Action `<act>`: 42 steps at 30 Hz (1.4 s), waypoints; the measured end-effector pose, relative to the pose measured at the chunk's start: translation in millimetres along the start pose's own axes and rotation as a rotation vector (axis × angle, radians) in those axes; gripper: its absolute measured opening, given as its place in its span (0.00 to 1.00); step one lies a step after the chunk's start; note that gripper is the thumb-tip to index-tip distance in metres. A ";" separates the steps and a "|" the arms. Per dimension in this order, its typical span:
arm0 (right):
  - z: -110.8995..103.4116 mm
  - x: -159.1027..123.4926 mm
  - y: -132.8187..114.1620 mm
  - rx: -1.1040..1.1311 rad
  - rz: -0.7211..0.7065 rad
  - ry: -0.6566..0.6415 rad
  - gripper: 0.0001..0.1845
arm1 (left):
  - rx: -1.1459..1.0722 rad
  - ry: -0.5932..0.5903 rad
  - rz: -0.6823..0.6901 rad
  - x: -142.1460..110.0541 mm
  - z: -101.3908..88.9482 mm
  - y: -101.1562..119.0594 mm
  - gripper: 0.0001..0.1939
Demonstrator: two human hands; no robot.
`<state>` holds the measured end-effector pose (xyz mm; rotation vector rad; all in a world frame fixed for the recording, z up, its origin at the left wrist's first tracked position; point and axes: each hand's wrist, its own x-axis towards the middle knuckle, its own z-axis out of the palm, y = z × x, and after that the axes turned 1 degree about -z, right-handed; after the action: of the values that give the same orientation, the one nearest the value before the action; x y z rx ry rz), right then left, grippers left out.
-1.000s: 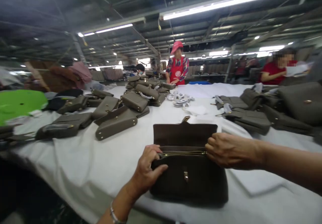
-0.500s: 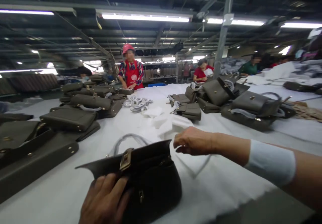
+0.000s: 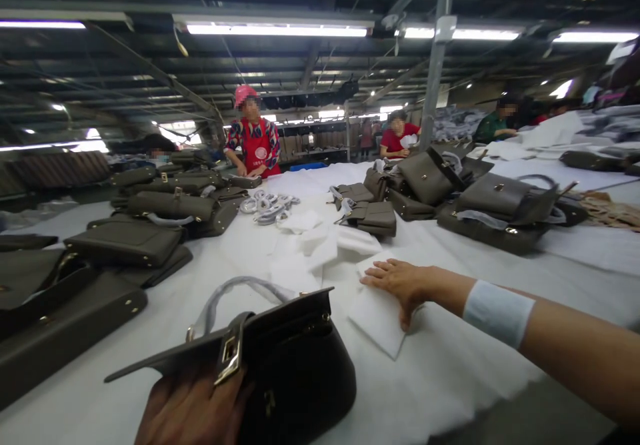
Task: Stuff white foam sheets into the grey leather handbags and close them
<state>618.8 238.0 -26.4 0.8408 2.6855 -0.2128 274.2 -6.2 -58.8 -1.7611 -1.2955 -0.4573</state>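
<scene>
My left hand [image 3: 193, 408] grips the open flap of a dark brown handbag [image 3: 295, 371] at the near table edge; the flap carries a metal buckle [image 3: 229, 355] and a wrapped handle [image 3: 235, 295] arches behind it. My right hand [image 3: 400, 281] lies flat, fingers stretched, on a white foam sheet [image 3: 377, 315] just right of the bag. A white band circles my right forearm [image 3: 497, 311].
White cloth covers the long table [image 3: 450, 371]. Grey-brown handbags are piled at the left [image 3: 125, 241] and at the back right [image 3: 500, 208]. Loose white sheets [image 3: 320, 241] and wrapped straps [image 3: 270, 206] lie mid-table. A person in a red apron [image 3: 253, 139] and other workers stand beyond.
My right hand came down from hovering over the table to rest flat on the white sheet. The bag in my left hand tilted slightly, its flap lower.
</scene>
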 end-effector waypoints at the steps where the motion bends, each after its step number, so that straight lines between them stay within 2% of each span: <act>1: -1.1 2.4 -3.0 -0.042 -0.011 0.008 0.67 | 0.007 -0.031 0.018 3.9 -5.0 2.3 0.09; 2: -2.8 4.2 -6.2 -0.090 -0.020 0.028 0.62 | 0.012 -0.055 0.035 7.6 -9.1 4.9 0.08; 4: -7.6 5.8 -12.1 -0.163 -0.015 0.092 0.47 | 0.017 -0.095 0.025 12.4 -13.3 10.2 0.11; 7: -16.9 3.0 -17.3 -0.115 0.049 0.131 0.25 | -0.059 -0.180 -0.095 13.2 -13.4 14.0 0.17; 9: -25.0 -3.2 -20.2 -0.056 0.090 0.080 0.19 | -0.216 -0.330 -0.197 14.6 -16.0 12.9 0.14; 13: -48.5 -26.8 -36.3 0.041 0.049 -0.014 0.16 | -0.511 -0.785 -0.321 34.7 -34.0 6.7 0.07; 16: -57.7 -45.2 -53.6 0.176 0.008 0.064 0.09 | -0.520 -0.933 -0.358 54.6 -46.3 2.5 0.08; 18: -49.3 -52.8 -61.7 0.278 -0.006 0.110 0.13 | -0.531 -0.966 -0.367 61.8 -49.9 0.4 0.10; 21: -20.8 -56.5 -67.1 0.341 -0.061 0.159 0.23 | -0.603 -0.981 -0.348 62.6 -51.3 -2.2 0.10; 23: -5.2 -56.6 -68.9 0.350 -0.112 0.182 0.22 | -0.658 -0.947 -0.315 59.8 -51.6 -3.7 0.09; 25: -1.2 -57.7 -72.8 0.416 -0.180 0.211 0.19 | -0.703 -0.920 -0.299 56.5 -52.1 -4.5 0.09; 28: -15.3 -62.8 -90.0 0.735 -0.274 0.326 0.10 | -0.726 -0.919 -0.313 52.9 -52.6 -4.6 0.09; 31: -35.0 -64.6 -122.4 1.102 -0.311 0.507 0.05 | -0.720 -0.892 -0.297 51.8 -52.5 -4.0 0.09; 33: -42.7 -59.0 -146.7 1.096 -0.355 0.704 0.05 | -0.706 -0.871 -0.287 52.2 -52.4 -3.5 0.10; 35: -47.4 -48.7 -167.9 0.917 -0.429 0.905 0.14 | -0.687 -0.852 -0.287 52.5 -52.9 -2.6 0.11; 37: -53.0 -37.4 -183.7 0.793 -0.481 1.033 0.20 | -0.669 -0.836 -0.286 52.1 -53.9 -0.9 0.11; 39: -60.9 -27.3 -195.3 0.820 -0.490 1.100 0.20 | -0.639 -0.819 -0.276 50.2 -54.6 1.2 0.09; 42: -67.3 -11.5 -208.7 1.009 -0.462 1.094 0.17 | -0.611 -0.769 -0.283 45.0 -52.5 3.6 0.10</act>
<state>490.4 77.4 50.3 0.5935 3.7432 -1.7819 305.3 -23.2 0.8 -2.3993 -2.1241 -0.3599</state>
